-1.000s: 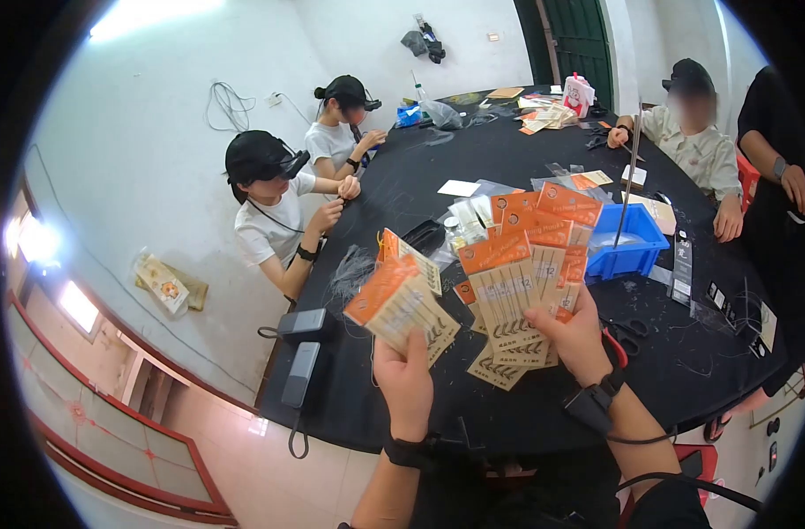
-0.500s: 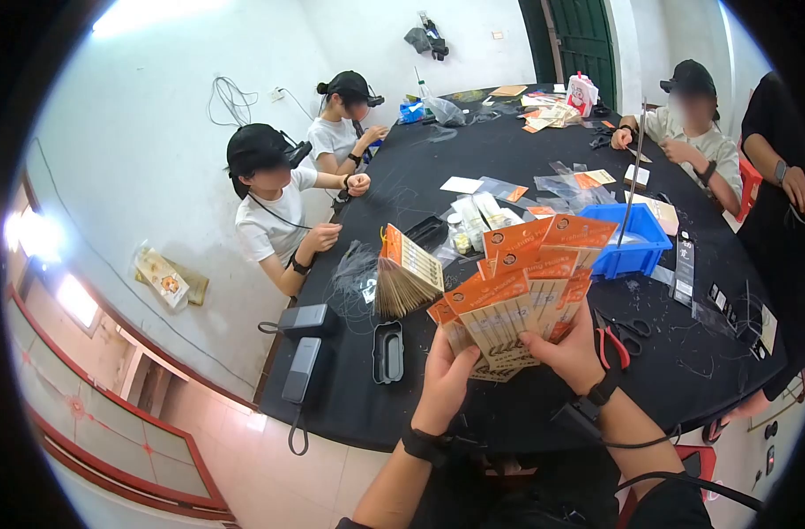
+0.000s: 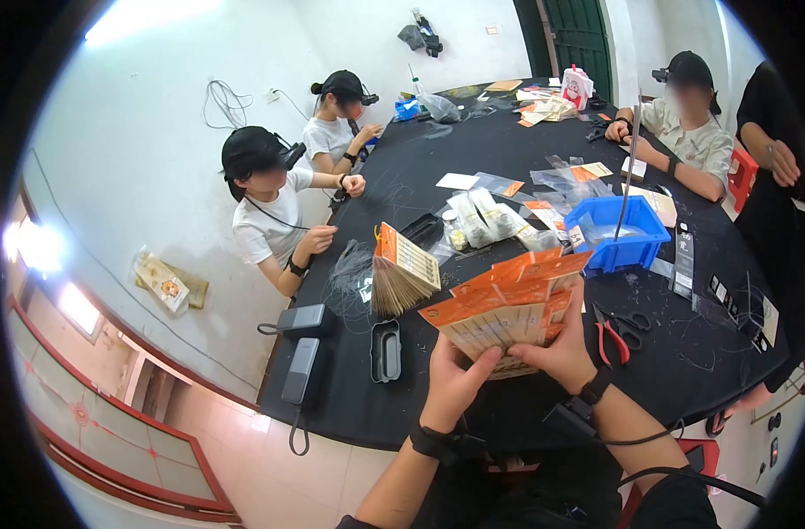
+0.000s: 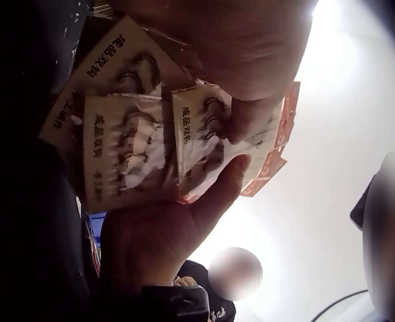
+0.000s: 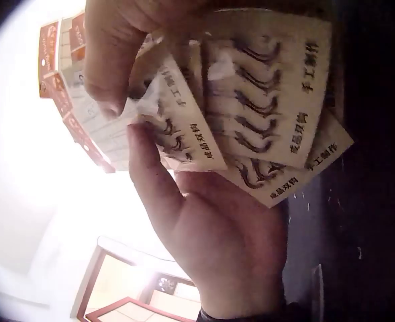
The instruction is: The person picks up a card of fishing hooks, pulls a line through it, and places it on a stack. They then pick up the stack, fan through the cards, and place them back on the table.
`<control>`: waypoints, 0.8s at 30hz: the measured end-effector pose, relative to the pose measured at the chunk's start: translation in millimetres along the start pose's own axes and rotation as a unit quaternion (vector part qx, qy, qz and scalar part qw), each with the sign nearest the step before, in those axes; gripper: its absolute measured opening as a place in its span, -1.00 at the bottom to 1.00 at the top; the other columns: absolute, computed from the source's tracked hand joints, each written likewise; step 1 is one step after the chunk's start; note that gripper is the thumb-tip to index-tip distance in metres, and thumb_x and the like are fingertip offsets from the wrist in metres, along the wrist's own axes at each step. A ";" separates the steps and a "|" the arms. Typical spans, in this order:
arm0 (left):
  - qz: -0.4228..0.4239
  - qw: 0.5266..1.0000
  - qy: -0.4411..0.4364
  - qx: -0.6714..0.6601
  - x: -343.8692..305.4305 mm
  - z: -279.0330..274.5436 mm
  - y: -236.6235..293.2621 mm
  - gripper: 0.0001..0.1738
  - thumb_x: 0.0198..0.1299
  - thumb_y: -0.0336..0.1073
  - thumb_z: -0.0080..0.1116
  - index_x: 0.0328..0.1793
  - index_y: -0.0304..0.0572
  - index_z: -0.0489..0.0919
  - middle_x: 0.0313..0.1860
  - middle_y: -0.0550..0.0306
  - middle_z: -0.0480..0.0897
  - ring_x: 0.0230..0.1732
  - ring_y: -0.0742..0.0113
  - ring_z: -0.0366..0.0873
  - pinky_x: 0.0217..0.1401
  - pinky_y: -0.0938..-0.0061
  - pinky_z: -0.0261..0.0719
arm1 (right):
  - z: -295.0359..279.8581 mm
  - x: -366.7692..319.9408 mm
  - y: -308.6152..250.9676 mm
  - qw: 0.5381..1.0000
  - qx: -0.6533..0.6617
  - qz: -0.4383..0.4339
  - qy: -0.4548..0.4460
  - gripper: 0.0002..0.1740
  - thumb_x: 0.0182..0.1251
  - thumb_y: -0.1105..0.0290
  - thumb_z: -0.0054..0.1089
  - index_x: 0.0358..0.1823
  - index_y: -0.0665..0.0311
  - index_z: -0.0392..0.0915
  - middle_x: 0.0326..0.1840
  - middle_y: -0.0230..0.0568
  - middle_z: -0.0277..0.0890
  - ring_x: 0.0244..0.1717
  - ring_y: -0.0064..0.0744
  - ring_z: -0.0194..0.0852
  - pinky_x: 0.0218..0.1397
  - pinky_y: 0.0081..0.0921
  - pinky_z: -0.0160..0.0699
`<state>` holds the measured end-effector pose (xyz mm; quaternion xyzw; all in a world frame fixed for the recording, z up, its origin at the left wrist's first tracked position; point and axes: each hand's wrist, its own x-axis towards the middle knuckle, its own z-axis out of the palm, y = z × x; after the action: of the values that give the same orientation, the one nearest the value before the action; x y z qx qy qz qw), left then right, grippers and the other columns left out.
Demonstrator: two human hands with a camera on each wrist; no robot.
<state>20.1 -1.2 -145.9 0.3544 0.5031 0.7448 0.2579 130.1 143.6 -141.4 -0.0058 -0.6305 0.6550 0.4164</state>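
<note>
blue bin (image 3: 630,256) sits beyond orange-topped packets (image 3: 501,319) gripped by left hand (image 3: 454,381) and right hand (image 3: 563,351).

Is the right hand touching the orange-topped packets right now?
Touching. The head view shows the right hand gripping the packets, its thumb laid over their lower part.

Three people (image 3: 266,216) in three black caps (image 3: 251,150) and one figure in black (image 3: 777,207) surround one table (image 3: 354,419). In view: one left hand (image 3: 454,383), one right hand (image 3: 557,353), two grey devices (image 3: 301,370), one blue bin (image 3: 621,256), one pair of red-handled pliers (image 3: 624,346); the overlapping orange-topped cards (image 3: 508,304) defy counting.
</note>
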 end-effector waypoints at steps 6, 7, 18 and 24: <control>0.074 0.993 0.001 0.097 1.1 9.2 6.7 -0.15 0.03 -0.51 0.40 0.44 -0.21 0.20 0.26 0.01 0.48 0.24 0.28 0.51 0.29 0.36 0.49 | 1.9 0.7 3.7 0.998 0.049 0.038 0.006 0.27 -0.12 0.50 0.68 0.50 0.27 -0.19 0.38 -0.10 0.25 0.38 -0.32 0.33 0.37 -0.32 0.45; 0.076 0.991 0.001 0.106 0.4 12.6 11.0 -0.14 0.02 -0.52 0.39 0.43 -0.19 0.18 0.26 0.00 0.47 0.25 0.27 0.50 0.30 0.36 0.49 | 2.2 0.1 -1.9 0.997 0.043 0.060 0.013 0.27 -0.11 0.49 0.67 0.50 0.27 -0.19 0.35 -0.10 0.30 0.37 -0.32 0.34 0.36 -0.32 0.46; 0.052 0.992 -0.014 0.116 0.1 18.0 4.6 0.08 -0.17 -0.50 0.62 0.44 -0.13 0.12 0.29 0.07 0.40 0.36 0.24 0.42 0.39 0.34 0.46 | 7.8 7.2 -8.4 0.995 0.079 -0.027 -0.048 0.27 -0.04 0.53 0.62 0.55 0.16 -0.22 0.31 -0.10 0.32 0.39 -0.26 0.32 0.42 -0.30 0.41; 0.010 0.996 -0.024 0.086 3.9 10.4 -13.8 0.01 -0.11 -0.40 0.61 0.41 -0.18 0.16 0.26 0.02 0.50 0.27 0.22 0.53 0.37 0.34 0.48 | 3.4 8.8 8.3 0.993 -0.067 -0.078 -0.058 -0.01 0.03 0.44 0.59 0.49 0.25 0.19 0.40 -0.13 0.33 0.45 -0.33 0.30 0.50 -0.35 0.29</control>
<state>26.3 12.6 -155.2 0.3975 0.5553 0.6929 0.2313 118.0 146.8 -143.0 0.0539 -0.6945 0.5763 0.4273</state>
